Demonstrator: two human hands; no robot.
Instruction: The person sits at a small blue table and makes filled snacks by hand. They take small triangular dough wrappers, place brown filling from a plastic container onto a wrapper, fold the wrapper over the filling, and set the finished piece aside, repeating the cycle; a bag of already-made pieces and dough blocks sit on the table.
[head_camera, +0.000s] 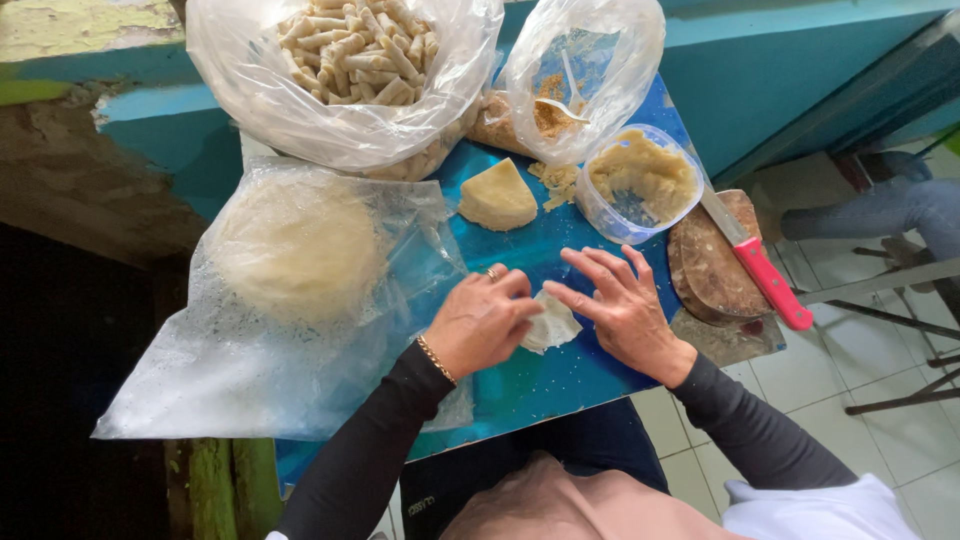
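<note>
We find the thin wrapper (550, 325) on the blue table (560, 385), pinched by our left hand (480, 322) and pressed by our right hand (620, 305); we judge it may tear under uneven folding, and the red-handled knife (758, 262) sits near.

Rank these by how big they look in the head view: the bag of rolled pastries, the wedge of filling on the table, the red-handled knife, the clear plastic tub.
1. Bag of rolled pastries, clearly largest.
2. Clear plastic tub.
3. Red-handled knife: longer than the tub but much thinner, so this placing is unsure.
4. Wedge of filling, smallest.
</note>
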